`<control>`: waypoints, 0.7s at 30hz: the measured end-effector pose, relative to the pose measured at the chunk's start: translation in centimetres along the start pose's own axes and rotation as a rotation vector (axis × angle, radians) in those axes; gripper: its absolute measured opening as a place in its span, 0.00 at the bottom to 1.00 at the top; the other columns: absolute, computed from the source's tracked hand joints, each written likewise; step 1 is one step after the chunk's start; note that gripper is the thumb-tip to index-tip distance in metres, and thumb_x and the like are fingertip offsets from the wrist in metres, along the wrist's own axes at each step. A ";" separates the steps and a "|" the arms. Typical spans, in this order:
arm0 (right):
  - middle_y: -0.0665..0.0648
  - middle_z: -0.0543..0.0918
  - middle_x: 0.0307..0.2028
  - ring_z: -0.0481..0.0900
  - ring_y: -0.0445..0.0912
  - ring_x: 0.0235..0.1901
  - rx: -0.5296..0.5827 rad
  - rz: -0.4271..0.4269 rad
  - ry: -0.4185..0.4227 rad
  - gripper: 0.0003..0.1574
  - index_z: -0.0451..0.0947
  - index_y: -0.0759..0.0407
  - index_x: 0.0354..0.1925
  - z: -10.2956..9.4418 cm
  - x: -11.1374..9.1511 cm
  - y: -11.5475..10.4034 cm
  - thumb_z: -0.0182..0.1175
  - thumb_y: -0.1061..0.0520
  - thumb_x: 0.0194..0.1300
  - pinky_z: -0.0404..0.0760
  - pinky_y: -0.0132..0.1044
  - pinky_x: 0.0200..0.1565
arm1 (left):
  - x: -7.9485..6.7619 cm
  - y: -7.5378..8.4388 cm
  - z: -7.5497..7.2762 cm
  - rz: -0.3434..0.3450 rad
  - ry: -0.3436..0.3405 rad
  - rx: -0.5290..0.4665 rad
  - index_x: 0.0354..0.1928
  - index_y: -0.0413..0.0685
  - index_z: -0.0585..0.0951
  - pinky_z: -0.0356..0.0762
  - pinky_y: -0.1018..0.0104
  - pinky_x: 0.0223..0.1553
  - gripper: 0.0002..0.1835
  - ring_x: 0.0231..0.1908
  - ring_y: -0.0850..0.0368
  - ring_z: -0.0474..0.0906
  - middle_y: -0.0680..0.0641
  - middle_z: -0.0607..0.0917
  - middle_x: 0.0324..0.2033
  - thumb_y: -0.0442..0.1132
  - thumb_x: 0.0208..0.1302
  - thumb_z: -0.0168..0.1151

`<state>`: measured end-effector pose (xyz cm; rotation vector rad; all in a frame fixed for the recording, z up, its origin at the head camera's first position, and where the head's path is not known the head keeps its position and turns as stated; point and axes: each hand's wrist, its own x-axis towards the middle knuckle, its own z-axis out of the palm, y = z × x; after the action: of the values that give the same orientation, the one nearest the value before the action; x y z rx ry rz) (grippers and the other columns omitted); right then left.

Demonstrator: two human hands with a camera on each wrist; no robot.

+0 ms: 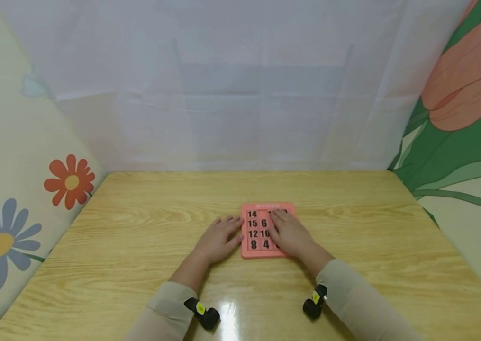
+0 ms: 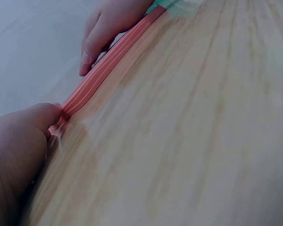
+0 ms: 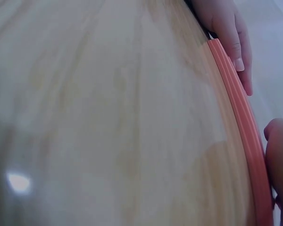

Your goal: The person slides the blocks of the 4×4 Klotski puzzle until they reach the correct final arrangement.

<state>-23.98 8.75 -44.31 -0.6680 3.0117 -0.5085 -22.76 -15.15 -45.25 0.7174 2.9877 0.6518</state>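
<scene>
A pink sliding number puzzle (image 1: 259, 228) lies flat on the wooden table, with black numbers such as 14, 15, 12 and 8 down its left column. Along its left edge rests my left hand (image 1: 220, 240), fingers extended and touching the frame. My right hand (image 1: 292, 234) lies over the right part of the puzzle, fingertips on the tiles, and hides several numbers. From the left wrist the puzzle's ridged pink side (image 2: 101, 70) shows, with the left thumb (image 2: 47, 115) against it. The right wrist view shows the puzzle edge-on (image 3: 243, 117) between both hands.
The wooden table (image 1: 138, 203) reaches back to a white cloth (image 1: 261, 118). Flower-printed panels (image 1: 1, 156) stand at the left and the right (image 1: 470, 142). A small black camera is strapped on each wrist, left (image 1: 206, 316) and right (image 1: 314, 305).
</scene>
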 end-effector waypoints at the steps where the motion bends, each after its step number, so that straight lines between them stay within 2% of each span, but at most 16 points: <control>1: 0.62 0.63 0.73 0.57 0.56 0.74 0.001 -0.003 -0.003 0.35 0.61 0.65 0.72 0.0 0.0 -0.1 0.41 0.46 0.77 0.56 0.48 0.76 | 0.0 0.0 0.0 0.001 0.000 0.000 0.72 0.46 0.66 0.48 0.46 0.77 0.30 0.74 0.43 0.57 0.44 0.68 0.71 0.52 0.74 0.49; 21: 0.58 0.61 0.74 0.55 0.52 0.76 0.003 0.007 -0.034 0.36 0.60 0.61 0.73 0.7 0.9 -1.8 0.40 0.43 0.77 0.55 0.47 0.76 | 0.0 0.1 0.0 -0.014 0.002 0.001 0.72 0.47 0.67 0.48 0.46 0.77 0.29 0.74 0.44 0.58 0.45 0.68 0.71 0.52 0.74 0.49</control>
<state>-24.02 6.61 -44.35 -0.6583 2.9803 -0.4961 -22.67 -15.10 -45.17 0.6961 2.9926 0.6505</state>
